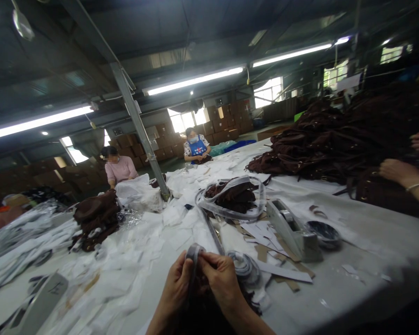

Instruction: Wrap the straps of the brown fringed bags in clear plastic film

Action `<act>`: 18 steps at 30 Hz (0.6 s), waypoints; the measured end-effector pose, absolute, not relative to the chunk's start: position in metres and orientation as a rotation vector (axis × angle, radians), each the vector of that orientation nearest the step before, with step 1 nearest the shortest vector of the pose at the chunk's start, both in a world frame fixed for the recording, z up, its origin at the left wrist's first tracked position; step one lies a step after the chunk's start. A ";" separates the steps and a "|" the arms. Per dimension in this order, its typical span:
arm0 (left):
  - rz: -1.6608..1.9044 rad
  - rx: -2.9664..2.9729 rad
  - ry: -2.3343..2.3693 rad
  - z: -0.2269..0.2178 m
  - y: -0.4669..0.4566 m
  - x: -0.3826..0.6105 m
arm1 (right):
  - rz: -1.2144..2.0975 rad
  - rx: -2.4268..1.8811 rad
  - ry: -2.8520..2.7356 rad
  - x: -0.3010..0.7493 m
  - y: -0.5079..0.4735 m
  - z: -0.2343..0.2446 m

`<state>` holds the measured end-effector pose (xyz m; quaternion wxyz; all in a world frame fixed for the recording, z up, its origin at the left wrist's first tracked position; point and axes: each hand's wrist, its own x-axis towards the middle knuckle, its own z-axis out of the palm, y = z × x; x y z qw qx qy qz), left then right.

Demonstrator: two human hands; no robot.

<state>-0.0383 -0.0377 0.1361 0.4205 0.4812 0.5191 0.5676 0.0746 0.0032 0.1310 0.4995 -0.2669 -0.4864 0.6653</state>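
Note:
Both my hands meet low in the middle of the head view. My left hand (177, 284) and my right hand (220, 278) have their fingers closed on a grey translucent strap (194, 252), which loops up between the fingertips. A dark brown item (206, 312) lies under my wrists, mostly hidden. A long band of the same strap (230, 210) runs away across the white table (363, 242) and circles a small brown pile (234, 194). A coil of strap (245, 267) rests just right of my right hand.
A tape dispenser (290, 229) and a small dish (324, 232) stand to the right. White paper scraps (125, 260) cover the table. A big heap of brown bags (342, 135) fills the far right, where another person's hands (394, 170) work. Two people sit at the far end.

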 end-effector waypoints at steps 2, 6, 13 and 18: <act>1.373 1.167 1.303 0.137 -0.035 -0.039 | 1.573 -0.621 -1.200 0.072 0.005 0.129; 1.313 1.151 1.418 0.131 -0.030 -0.043 | 1.573 -0.659 -1.337 0.066 0.008 0.119; 1.374 0.909 1.314 0.123 -0.023 -0.062 | 1.201 -0.759 -1.405 0.079 0.027 0.123; 1.173 1.028 1.252 0.129 -0.022 -0.070 | 0.858 -0.396 -1.921 0.095 0.042 0.154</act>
